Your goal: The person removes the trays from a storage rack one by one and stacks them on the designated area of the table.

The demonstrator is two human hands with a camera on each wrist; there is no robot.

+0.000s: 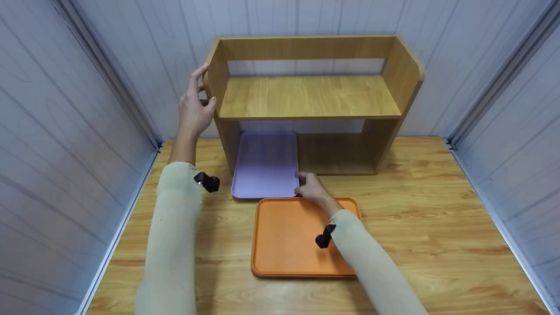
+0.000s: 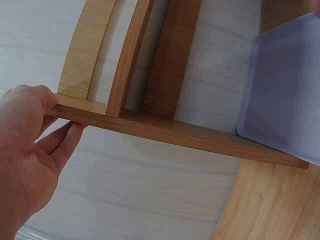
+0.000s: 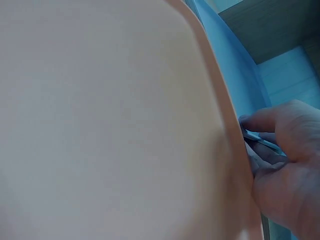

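On the desk (image 1: pixel 437 227), a wooden shelf unit (image 1: pixel 308 96) stands against the back wall, and a lilac tray (image 1: pixel 266 164) lies flat with its far half under the shelf's lower opening and its near half sticking out. The right hand (image 1: pixel 311 187) pinches the tray's near right corner, thumb and fingers curled onto the rim; the right wrist view shows the fingertips (image 3: pixel 270 131) clamped on that thin edge. The left hand (image 1: pixel 194 105) grasps the front edge of the shelf's left side panel, thumb in front and fingers behind, steadying it.

An orange tray (image 1: pixel 288 238) lies just in front, its far edge touching or almost touching the lilac tray. That is probably the main hazard: the lilac tray could catch or ride up on the orange rim. A one-corner pinch could also let the tray swivel and jam against the shelf's left upright, or slip free. Should the left grip loosen, the light shelf might slide or tip.
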